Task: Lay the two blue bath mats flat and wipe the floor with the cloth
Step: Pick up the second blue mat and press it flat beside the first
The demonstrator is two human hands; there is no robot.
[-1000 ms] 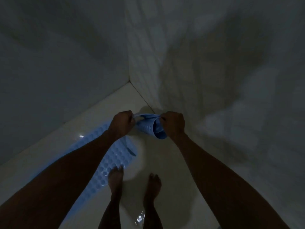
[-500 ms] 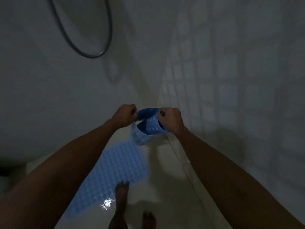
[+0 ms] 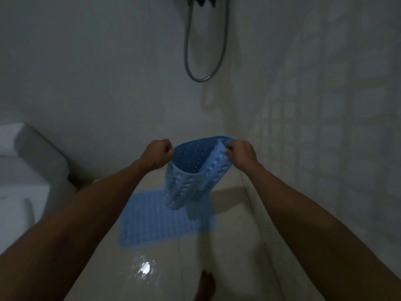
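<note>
A blue bath mat [image 3: 191, 170] with suction cups hangs curled in the air between my hands. My left hand [image 3: 157, 154] grips its left top edge and my right hand [image 3: 239, 154] grips its right top edge. Below it, another blue bath mat [image 3: 156, 222] lies flat on the pale wet floor [image 3: 227, 246]. No cloth is visible.
A shower hose [image 3: 204, 51] loops down the back wall. A tiled wall [image 3: 314, 127] runs along the right. A white toilet tank and lid [image 3: 26, 166] stand at the left. A bare foot [image 3: 206, 285] stands on the floor at the bottom, beside a glare spot.
Both hands have lifted the curled mat higher and pulled its top edge wider apart. The view has tilted up, showing the shower hose and the toilet.
</note>
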